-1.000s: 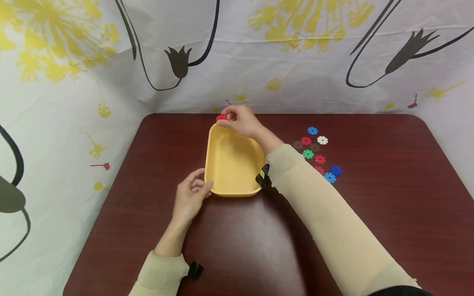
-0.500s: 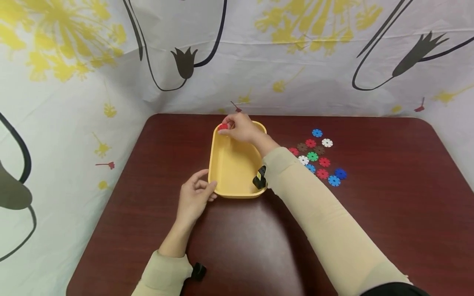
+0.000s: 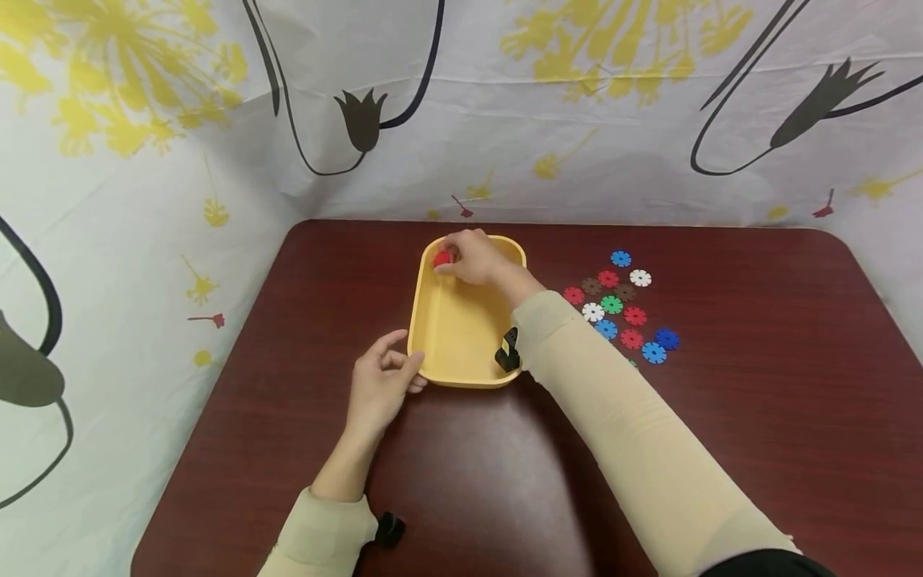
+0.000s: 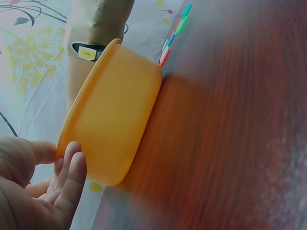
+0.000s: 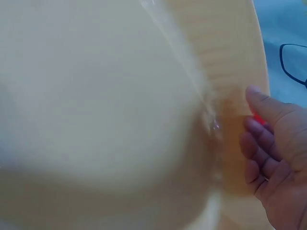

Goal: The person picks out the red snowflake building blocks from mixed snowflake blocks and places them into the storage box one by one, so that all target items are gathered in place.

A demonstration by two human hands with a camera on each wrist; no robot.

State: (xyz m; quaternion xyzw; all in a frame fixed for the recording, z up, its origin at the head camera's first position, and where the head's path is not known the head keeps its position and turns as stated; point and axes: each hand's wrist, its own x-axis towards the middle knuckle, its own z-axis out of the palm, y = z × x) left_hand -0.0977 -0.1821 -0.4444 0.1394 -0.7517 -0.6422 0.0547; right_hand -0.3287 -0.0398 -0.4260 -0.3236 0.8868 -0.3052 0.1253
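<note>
Pinching apparently one disc, the right hand overhangs one tray.

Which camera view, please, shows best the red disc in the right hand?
The head view: there the red disc is a clear patch, pinched by the right hand within the outline of the tray. The right wrist view shows only a red sliver, the hand hiding most; the left wrist view does not show it.

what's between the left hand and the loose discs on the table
In the head view, the yellow tray lies between the left hand and the discs, with the black wrist device and right sleeve across that stretch.
</note>
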